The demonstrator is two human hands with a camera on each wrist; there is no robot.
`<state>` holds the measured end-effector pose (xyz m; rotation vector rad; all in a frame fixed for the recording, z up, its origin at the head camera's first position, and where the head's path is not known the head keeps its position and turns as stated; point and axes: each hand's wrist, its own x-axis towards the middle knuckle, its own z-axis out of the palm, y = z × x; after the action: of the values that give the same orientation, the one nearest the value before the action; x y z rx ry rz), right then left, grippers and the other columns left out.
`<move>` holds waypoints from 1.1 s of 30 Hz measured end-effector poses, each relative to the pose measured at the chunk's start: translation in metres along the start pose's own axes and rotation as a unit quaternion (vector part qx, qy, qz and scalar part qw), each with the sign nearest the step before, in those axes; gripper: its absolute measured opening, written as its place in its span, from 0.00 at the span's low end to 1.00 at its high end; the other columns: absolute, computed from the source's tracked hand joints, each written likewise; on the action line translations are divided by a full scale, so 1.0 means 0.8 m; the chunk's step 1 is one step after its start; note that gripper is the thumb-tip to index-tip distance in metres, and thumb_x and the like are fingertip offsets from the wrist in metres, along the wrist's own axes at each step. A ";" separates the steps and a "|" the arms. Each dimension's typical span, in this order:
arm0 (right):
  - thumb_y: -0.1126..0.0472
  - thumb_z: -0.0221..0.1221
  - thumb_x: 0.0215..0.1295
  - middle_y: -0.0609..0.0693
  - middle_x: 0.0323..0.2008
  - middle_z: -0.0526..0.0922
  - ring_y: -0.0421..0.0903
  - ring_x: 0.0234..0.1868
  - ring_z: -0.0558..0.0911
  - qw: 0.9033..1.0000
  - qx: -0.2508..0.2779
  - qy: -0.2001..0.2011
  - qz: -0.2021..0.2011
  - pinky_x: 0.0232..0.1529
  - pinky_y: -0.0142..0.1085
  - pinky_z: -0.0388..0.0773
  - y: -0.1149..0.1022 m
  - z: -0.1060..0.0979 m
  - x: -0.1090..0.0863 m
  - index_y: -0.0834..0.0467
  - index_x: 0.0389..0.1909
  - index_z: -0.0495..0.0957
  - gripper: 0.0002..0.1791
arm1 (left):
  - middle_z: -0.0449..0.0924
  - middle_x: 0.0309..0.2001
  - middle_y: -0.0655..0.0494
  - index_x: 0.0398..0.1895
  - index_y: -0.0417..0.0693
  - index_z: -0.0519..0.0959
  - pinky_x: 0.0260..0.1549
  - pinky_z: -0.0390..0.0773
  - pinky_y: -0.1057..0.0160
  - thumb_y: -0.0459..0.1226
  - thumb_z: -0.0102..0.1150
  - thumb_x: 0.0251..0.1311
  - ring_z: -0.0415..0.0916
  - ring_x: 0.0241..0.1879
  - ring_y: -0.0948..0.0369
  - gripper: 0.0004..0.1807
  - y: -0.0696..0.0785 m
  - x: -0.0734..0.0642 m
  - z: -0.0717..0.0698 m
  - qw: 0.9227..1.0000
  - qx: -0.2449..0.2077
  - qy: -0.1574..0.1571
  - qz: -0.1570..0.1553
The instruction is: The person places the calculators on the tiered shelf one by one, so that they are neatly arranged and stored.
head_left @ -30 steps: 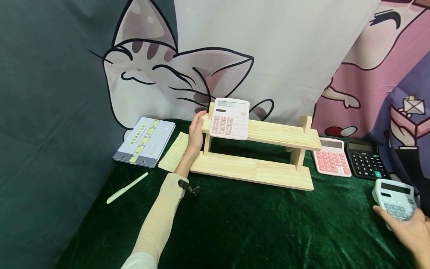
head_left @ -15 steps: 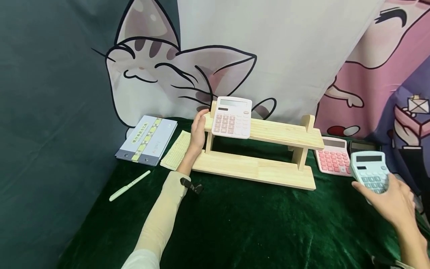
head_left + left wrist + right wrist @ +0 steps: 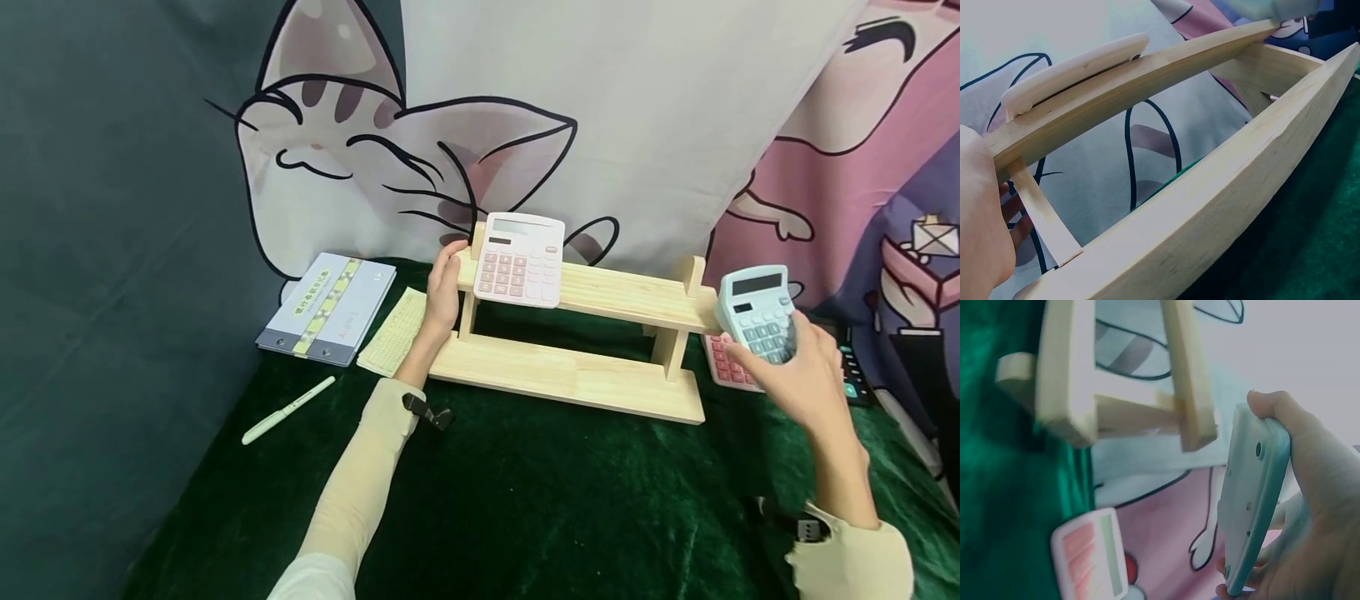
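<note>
My right hand [image 3: 806, 371] holds a pale blue calculator [image 3: 757, 308] in the air by its lower right part, close to the right end of a two-tier wooden shelf [image 3: 622, 292]. In the right wrist view the calculator's back [image 3: 1254, 494] shows, with the thumb on one edge and fingers on the other. At the shelf's left end, my left hand [image 3: 441, 296] grips the upper board. A white calculator [image 3: 519, 260] with pinkish keys leans on the upper board beside that hand. In the left wrist view, fingers partly show behind the upright [image 3: 1044, 212].
Behind the raised calculator, a pink calculator [image 3: 727, 367] and a black calculator [image 3: 855, 375] lie partly hidden on the green cloth [image 3: 570, 500]. Left of the shelf are a notebook [image 3: 326, 308], a yellowish paper pad [image 3: 393, 333] and a pale green pen [image 3: 288, 410]. A printed curtain hangs behind.
My right hand has carried the pale blue calculator leftward and up, from the far right to the shelf's right end. My left hand stays at the shelf's left end.
</note>
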<state>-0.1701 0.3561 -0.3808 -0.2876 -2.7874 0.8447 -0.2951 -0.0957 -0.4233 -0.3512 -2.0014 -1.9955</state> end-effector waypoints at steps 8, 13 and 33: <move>0.39 0.65 0.60 0.74 0.74 0.49 0.75 0.68 0.51 0.998 -0.007 -0.029 -0.051 0.55 0.68 0.52 -0.044 0.011 0.003 0.55 0.80 0.42 0.58 | 0.66 0.70 0.41 0.70 0.36 0.66 0.71 0.61 0.55 0.36 0.32 0.79 0.64 0.69 0.52 0.23 0.000 0.000 -0.001 1.000 0.008 0.000 -0.009; 0.36 0.66 0.56 0.75 0.71 0.55 0.73 0.66 0.56 0.993 -0.041 -0.041 -0.099 0.57 0.68 0.54 -0.069 0.027 0.004 0.58 0.80 0.46 0.60 | 0.66 0.69 0.40 0.70 0.35 0.65 0.71 0.61 0.54 0.35 0.32 0.78 0.64 0.68 0.52 0.23 -0.001 0.000 -0.001 1.000 0.003 0.001 -0.007; 0.27 0.60 0.57 0.74 0.75 0.45 0.76 0.68 0.51 0.987 -0.094 -0.087 -0.098 0.62 0.70 0.50 -0.104 0.048 0.006 0.61 0.79 0.40 0.64 | 0.67 0.69 0.38 0.69 0.34 0.66 0.71 0.61 0.54 0.35 0.33 0.78 0.64 0.68 0.52 0.23 -0.002 0.000 0.001 1.000 0.001 0.000 0.003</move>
<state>-0.1947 0.2689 -0.3642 0.0337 -2.9997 0.5879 -0.2962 -0.0947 -0.4250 -0.3563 -1.9993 -1.9909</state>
